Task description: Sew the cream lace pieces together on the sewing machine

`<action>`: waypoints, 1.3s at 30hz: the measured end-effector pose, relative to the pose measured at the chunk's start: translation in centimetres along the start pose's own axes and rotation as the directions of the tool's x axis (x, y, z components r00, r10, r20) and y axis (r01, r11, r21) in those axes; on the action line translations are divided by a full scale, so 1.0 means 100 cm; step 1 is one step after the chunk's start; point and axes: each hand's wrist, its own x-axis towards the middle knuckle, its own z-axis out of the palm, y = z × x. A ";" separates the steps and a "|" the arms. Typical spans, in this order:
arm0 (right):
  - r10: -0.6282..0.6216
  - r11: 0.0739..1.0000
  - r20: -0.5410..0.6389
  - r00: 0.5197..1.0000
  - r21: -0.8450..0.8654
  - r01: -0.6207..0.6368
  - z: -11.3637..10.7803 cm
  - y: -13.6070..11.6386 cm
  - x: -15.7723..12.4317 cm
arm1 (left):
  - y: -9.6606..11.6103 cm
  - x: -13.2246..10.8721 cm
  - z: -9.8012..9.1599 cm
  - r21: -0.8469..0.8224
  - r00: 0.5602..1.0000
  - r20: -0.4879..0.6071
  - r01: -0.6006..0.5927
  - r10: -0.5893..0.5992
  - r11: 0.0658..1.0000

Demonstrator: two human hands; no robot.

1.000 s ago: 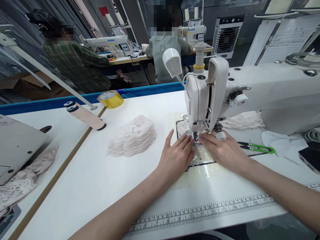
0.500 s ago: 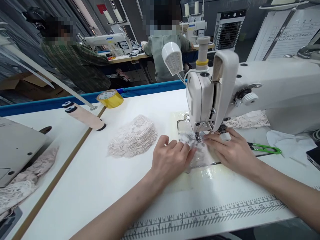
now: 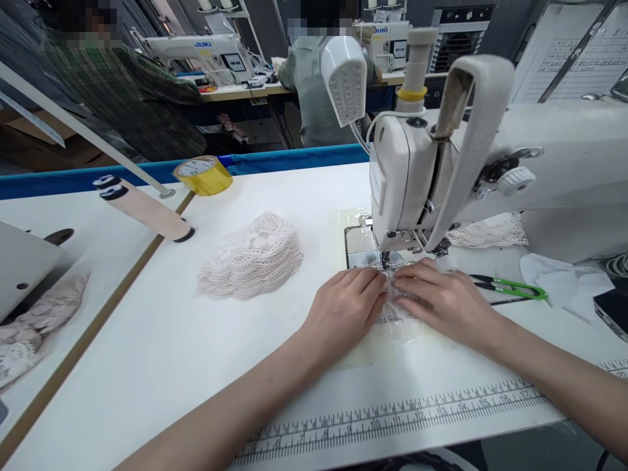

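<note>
A small piece of pale lace fabric lies under the needle area of the white sewing machine, mostly covered by my fingers. My left hand grips its left side, fingers bent and pressed together close to the presser foot. From the right, my right hand holds the same lace, fingers close together and the thumb nearer me. Left of the machine sits a stack of scalloped lace pieces. Green-handled thread snips rest to the right of my right hand.
A yellow tape roll and a pink thread cone are at the back left. A printed ruler runs along the front edge. White cloth and a black device lie at right. Two people sit at machines beyond.
My left hand's raised, curled fingers have come down onto the lace beside the needle. My right hand has drawn slightly toward me, away from behind the foot. The view has shifted slightly.
</note>
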 end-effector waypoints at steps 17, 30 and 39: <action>0.050 0.963 0.077 0.996 -0.267 -0.028 0.003 -0.004 0.003 | -0.002 -0.004 0.001 0.128 0.995 0.078 -0.067 0.058 0.989; 0.052 0.957 0.079 0.996 -0.288 -0.028 0.005 -0.004 0.002 | 0.004 -0.005 0.001 0.215 0.996 0.078 -0.069 0.053 0.974; 0.036 0.962 0.038 0.999 -0.273 -0.024 0.006 -0.003 0.002 | 0.005 -0.006 0.004 0.243 0.997 0.054 -0.059 0.047 0.968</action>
